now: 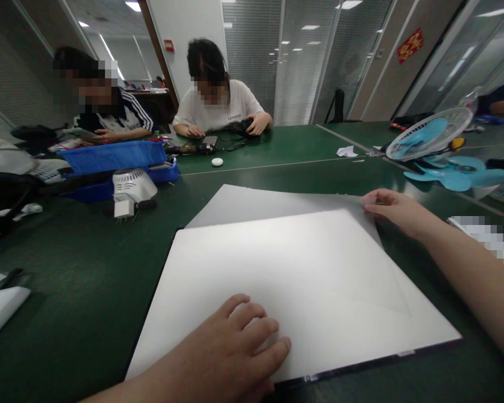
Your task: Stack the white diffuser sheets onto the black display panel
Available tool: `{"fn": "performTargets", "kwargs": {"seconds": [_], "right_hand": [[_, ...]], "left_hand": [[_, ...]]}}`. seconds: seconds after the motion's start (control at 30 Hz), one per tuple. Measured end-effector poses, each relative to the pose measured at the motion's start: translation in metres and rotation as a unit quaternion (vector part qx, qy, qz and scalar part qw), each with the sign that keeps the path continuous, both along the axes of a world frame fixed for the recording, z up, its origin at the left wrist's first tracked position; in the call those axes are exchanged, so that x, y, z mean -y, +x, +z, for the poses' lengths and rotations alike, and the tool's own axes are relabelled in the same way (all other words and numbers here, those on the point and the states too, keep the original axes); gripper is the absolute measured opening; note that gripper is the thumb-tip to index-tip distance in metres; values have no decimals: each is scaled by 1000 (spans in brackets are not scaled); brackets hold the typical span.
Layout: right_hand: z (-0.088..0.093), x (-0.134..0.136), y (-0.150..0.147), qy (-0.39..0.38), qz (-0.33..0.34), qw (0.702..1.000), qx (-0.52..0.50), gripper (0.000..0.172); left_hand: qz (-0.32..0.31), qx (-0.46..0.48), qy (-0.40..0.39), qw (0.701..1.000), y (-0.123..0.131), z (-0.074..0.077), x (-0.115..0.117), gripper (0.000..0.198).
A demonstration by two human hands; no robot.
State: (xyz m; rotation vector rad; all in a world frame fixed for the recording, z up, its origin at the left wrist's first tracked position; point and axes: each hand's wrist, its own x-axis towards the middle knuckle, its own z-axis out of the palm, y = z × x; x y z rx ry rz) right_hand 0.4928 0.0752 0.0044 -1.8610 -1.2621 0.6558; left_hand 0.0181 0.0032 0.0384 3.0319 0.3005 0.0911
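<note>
A large white panel (277, 291) with a thin dark edge lies on the green table in front of me. Over its far part a thin, translucent white sheet (273, 202) is raised and slightly bent. My right hand (386, 208) pinches this sheet at its far right corner, between thumb and fingers. On the near left part of the panel rests my left hand (247, 341), its fingers apart and a little bent, holding nothing. Where the sheet's near edge lies on the panel is hard to make out.
Blue bins (113, 158) and a white vented plastic part (134, 186) stand at the left. A fan grille (428, 134) and blue fan blades (457, 172) lie at the right. Two people sit across the green table (79, 268). A small white round object (217, 162) lies beyond the sheet.
</note>
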Motion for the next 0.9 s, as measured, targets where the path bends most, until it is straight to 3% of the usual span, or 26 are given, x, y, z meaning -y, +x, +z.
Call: {"fn": "performTargets", "kwargs": {"seconds": [0.27,0.43,0.63,0.9], "right_hand": [[4,3,-10,62,17,991,-115,49],[1,2,-9,100,33,983,-149,51],[1,4,-22,57,72,990,-104,50],[-6,3,-26,47,103,994,7,46]], "left_hand": [[-13,20,47,999,-2,-2,1,33],[-15,83,80,993,-6,-7,2,27],[-17,85,88,992,-8,-6,5,24],[-5,51,62,997,-7,-4,6,36]]}}
